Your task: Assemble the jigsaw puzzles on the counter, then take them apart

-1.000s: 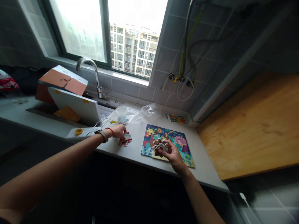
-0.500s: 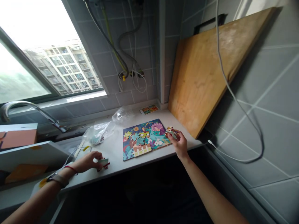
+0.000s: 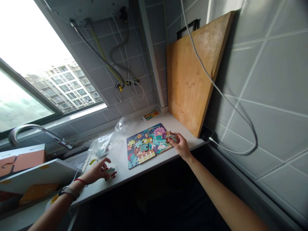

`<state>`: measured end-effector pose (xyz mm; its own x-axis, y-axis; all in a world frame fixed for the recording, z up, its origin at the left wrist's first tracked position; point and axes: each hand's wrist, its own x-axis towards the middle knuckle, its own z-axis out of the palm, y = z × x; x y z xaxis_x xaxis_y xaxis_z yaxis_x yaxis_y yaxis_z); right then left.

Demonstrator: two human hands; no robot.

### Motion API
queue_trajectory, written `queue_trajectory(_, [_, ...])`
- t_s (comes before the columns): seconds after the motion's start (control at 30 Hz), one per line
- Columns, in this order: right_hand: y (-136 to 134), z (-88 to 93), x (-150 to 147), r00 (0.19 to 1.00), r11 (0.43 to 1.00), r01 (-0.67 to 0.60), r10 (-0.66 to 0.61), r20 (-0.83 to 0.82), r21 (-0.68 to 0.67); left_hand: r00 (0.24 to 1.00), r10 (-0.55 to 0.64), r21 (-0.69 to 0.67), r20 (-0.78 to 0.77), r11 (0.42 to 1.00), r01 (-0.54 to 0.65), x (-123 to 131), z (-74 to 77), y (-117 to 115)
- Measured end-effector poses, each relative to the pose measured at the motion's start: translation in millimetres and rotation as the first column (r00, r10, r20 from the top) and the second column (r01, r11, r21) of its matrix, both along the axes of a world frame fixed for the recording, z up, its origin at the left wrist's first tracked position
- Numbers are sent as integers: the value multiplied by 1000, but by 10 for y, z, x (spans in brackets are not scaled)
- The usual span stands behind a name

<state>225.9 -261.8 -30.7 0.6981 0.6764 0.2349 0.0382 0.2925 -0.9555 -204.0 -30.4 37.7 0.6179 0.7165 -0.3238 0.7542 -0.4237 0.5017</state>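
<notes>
Left hand: fingers parted at the pile, contact unclear, near the front edge of the counter. Counter strip separates pile from puzzle, mid-counter. Right hand pinches pieces by puzzle's right edge; counter gap, then wood board.
</notes>
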Motion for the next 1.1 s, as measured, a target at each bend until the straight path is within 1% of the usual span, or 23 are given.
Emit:
queue_trajectory(0.03, [-4,0,1,1000,1000,3,-3,5,5,1000,-24,-20,-18,1000,23,15,37,3])
queue_trajectory(0.1, [-13,-6,6,1000,1000,11,-11,27,11,993,-108,-86,-50,991,104,70,147,0])
queue_trajectory(0.17, [-17,-11,13,998,1000,26,-27,56,13,987,-160,-123,-3,980,158,178,273,-38])
queue_trajectory(0.2, [-17,-8,13,998,999,32,-33,62,17,986,-153,-114,58,981,159,260,327,-83])
queue_trajectory(0.23, [-15,0,8,998,999,33,-34,62,25,983,-123,-89,137,987,136,365,366,-150])
queue_trajectory(0.3, [-11,34,-27,999,999,9,-11,47,48,954,-46,-67,296,995,69,644,386,-362])
queue_trajectory(0.37, [-14,87,-107,999,997,-23,22,24,71,887,19,-90,462,996,25,999,331,-658])
queue_trajectory(0.43, [-32,140,-238,998,995,-60,60,-6,83,829,31,-153,559,986,66,1381,231,-981])
queue_trajectory(0.47, [-47,162,-316,996,993,-83,85,-23,86,795,60,-183,604,981,66,1564,177,-1128])
queue_trajectory(0.5, [-65,178,-399,992,989,-115,119,-42,88,779,61,-217,625,971,99,1731,125,-1254])
queue_trajectory(0.53, [-86,189,-480,985,984,-155,161,-62,92,762,57,-225,645,967,119,1879,78,-1355])
queue_trajectory(0.57, [-109,195,-556,976,976,-196,204,-79,96,737,76,-220,671,970,100,2002,34,-1431])
queue_trajectory(0.63, [-158,196,-682,948,955,-281,292,-124,98,677,152,-247,721,968,45,2169,-44,-1520])
queue_trajectory(0.67, [-182,191,-730,932,944,-315,328,-152,101,648,193,-279,737,960,32,2215,-80,-1546])
queue_trajectory(0.73, [-225,175,-803,899,924,-363,381,-215,121,616,252,-359,746,932,54,2243,-150,-1592])
queue_trajectory(0.8, [-257,152,-862,876,915,-377,403,-266,145,601,267,-386,754,920,75,2215,-207,-1655])
queue_trajectory(0.87, [-269,130,-924,872,921,-359,389,-298,151,577,258,-351,775,935,52,2166,-241,-1732])
queue_trajectory(0.97, [-250,130,-1030,884,943,-308,332,-329,123,530,253,-303,809,953,8,2110,-255,-1824])
queue_trajectory(1.03, [-233,158,-1090,882,946,-313,324,-342,86,508,299,-331,808,943,-28,2091,-253,-1843])
queue_trajectory(1.1, [-249,187,-1102,889,942,-335,323,-325,20,490,380,-398,785,915,-73,2069,-246,-1825])
